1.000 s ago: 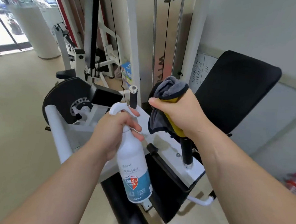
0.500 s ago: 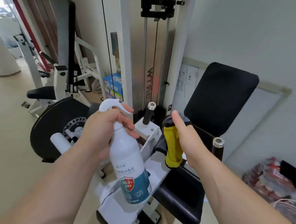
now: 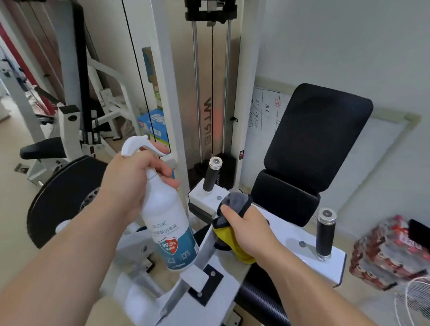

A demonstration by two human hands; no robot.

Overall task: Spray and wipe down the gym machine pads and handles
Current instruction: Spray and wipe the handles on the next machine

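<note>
On the spray bottle (image 3: 167,225), which is white with a blue label low on its body, a red shield carries the figures "99.9%"; above it stand a few Chinese characters that are too blurred for reading, and a small line near the bottom edge is also not legible. Behind the bottle, on the metal panel of the weight stack (image 3: 211,122), large grey letters run sideways and look mirrored, so I cannot tell the word. To the right of the bottle, past the frame, a whiteboard (image 3: 264,113) leans at the wall with handwriting, of which only "3W" can be made out. Left behind the bottle a blue carton (image 3: 154,127) shows white characters, not clear.

The left hand (image 3: 133,183) is wrapped firmly around the bottle's neck, with fingers at the white trigger; the bottle hangs tilted, its base toward the camera. The forearm comes up from the lower left corner.

Just right of the bottle, the right hand (image 3: 249,233) is closed around a grey and yellow cloth (image 3: 233,213) and presses it down on the white frame (image 3: 292,239) of the machine. Further right from the bottle stand two black handles (image 3: 326,234), upright with metal caps, one on each end of the frame. The black back pad (image 3: 317,135) rises behind the right hand, not touched by it.
</note>
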